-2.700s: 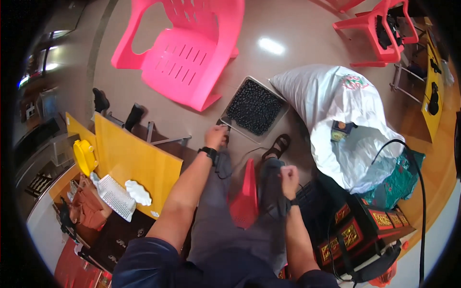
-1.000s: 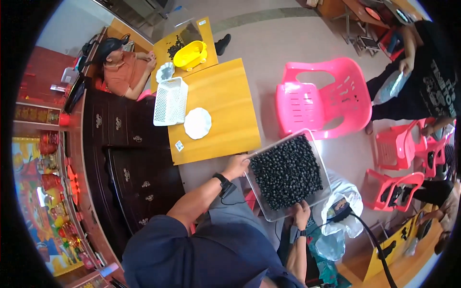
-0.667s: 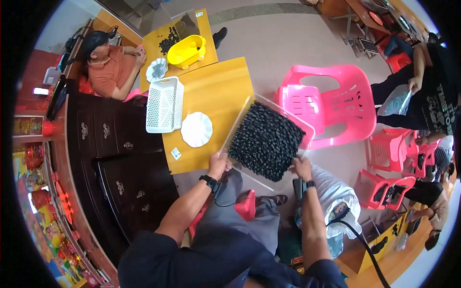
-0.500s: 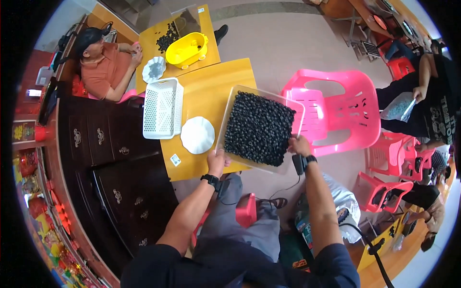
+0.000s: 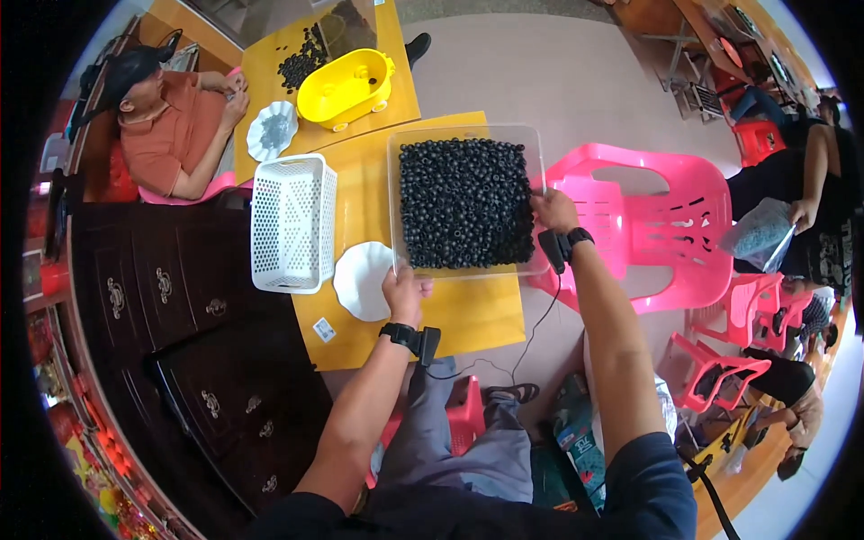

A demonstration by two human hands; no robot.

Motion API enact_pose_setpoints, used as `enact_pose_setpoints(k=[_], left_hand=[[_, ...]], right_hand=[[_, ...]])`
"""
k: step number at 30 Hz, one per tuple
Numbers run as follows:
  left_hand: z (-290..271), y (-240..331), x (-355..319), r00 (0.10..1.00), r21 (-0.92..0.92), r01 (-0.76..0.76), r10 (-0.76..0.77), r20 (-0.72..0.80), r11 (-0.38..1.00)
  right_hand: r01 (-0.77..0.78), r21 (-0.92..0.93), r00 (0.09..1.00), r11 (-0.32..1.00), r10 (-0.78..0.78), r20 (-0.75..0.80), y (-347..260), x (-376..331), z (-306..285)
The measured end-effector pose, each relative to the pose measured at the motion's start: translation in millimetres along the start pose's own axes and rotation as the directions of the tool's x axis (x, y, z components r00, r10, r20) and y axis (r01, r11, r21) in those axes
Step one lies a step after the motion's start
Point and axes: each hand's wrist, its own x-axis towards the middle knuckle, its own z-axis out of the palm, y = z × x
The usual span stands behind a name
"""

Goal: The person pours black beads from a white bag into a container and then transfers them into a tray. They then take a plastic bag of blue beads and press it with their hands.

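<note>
A clear plastic tub (image 5: 394, 193) full of small black ring-shaped pieces (image 5: 463, 205) is over the right part of the near yellow table (image 5: 486, 315). My left hand (image 5: 407, 294) grips its near left corner, thumb on the rim. On the right wall, my right hand (image 5: 555, 211) has closed round the edge. Whether the tub rests on the table or is held just above it, I cannot tell. Beside my left hand lies a white scalloped plate (image 5: 364, 281), its edge partly behind the tub. Left of the plate stands a white perforated basket (image 5: 292, 225).
On the far table, a yellow wheeled tub (image 5: 346, 88), a scalloped dish (image 5: 272, 131) and loose black pieces (image 5: 302, 59) lie near a seated person (image 5: 162, 135). A pink chair (image 5: 666, 220) stands at right. Dark drawers (image 5: 180, 297) flank the left; cables hang below my right wrist.
The clear tub has turned to sit squarer with the table and shifted slightly left and away from me. Both hands moved with it. The view has shifted a little too.
</note>
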Motion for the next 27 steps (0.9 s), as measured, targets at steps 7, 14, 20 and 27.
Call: enact_pose_setpoints(k=[7, 14, 20, 27], left_hand=[[16, 6, 43, 0.998, -0.143, 0.062, -0.063, -0.004, 0.988], [-61, -3, 93, 0.980, -0.120, 0.127, -0.106, 0.166, 0.985], [-46, 35, 17, 0.902, -0.011, 0.347, -0.330, 0.279, 0.938], [-92, -2, -60, 0.775, 0.258, 0.416, -0.488, 0.402, 0.872]], right_hand=[[0.108, 0.642, 0.988, 0.759, -0.012, -0.152, -16, -11, -2], [0.054, 0.900, 0.960, 0.433, 0.226, -0.166, -14, -162, 13], [0.206, 0.829, 0.539, 0.520, 0.647, -0.540, 138, -265, -58], [-0.114, 0.635, 0.077, 0.764, 0.644, -0.761, 132, -308, -197]])
